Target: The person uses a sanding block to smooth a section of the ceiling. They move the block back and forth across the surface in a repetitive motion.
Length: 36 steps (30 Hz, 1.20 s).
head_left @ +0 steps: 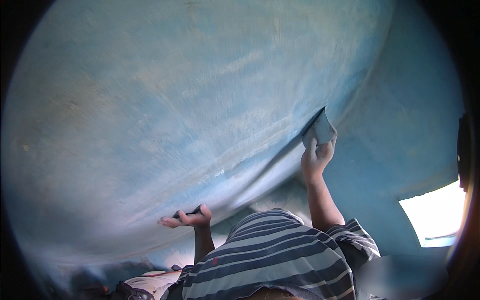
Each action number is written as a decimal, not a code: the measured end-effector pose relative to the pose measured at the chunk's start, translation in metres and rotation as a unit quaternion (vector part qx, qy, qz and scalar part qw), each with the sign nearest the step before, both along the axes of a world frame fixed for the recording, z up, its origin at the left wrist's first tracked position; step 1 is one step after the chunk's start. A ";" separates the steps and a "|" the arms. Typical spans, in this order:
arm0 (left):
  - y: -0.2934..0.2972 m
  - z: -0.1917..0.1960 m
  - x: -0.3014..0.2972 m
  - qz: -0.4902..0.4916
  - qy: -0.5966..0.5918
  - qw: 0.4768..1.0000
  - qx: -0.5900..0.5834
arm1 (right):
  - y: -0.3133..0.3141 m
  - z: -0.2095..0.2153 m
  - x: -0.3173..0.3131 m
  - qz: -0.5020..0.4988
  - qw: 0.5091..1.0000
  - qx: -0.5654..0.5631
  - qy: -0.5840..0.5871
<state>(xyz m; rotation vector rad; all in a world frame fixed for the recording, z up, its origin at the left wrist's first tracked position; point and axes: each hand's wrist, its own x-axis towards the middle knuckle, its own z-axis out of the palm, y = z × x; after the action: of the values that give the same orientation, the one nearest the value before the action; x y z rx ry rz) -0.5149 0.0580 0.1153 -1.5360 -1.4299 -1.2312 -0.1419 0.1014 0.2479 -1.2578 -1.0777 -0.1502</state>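
A blue-painted room with surface work in hand
The broad wall [200,110] is streaked with pale patches, a folded grey sheet [324,127] held against it; a plainer side wall [387,145] has a bright opening [434,212].

The upper side of the grey sheet [326,129], above the fingers of the right hand [316,156], is hidden. Whether the blue surface [200,100] is touched by the left hand's [190,218] fingers cannot be told. Well below these, a dark bundle [132,291] is cut off. Right of the right-hand fingers, a dark shape [463,150] is cropped; below them, a patch [410,276] is blurred past recognition.
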 end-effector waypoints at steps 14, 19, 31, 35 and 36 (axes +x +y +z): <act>-0.002 -0.009 -0.002 -0.001 -0.001 1.000 -0.008 | 0.002 -0.008 0.005 -0.053 0.998 -0.017 0.041; 0.000 0.000 0.001 -0.005 -0.001 1.000 -0.002 | -0.007 0.000 -0.016 0.005 0.999 -0.012 0.052; -0.001 0.000 -0.001 -0.002 0.009 1.000 -0.009 | -0.008 -0.003 -0.017 0.016 0.997 -0.007 0.074; 0.000 0.000 -0.005 -0.003 0.027 1.000 0.003 | -0.011 -0.009 -0.013 0.024 0.998 -0.039 0.038; 0.001 -0.002 -0.006 -0.001 0.024 1.000 0.003 | -0.011 -0.008 -0.013 0.020 0.999 -0.038 0.032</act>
<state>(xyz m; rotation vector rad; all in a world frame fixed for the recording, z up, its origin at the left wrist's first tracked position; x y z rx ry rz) -0.5213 0.0587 0.1131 -1.5523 -1.3929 -1.1905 -0.1547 0.0907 0.2399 -1.2992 -1.0599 -0.0390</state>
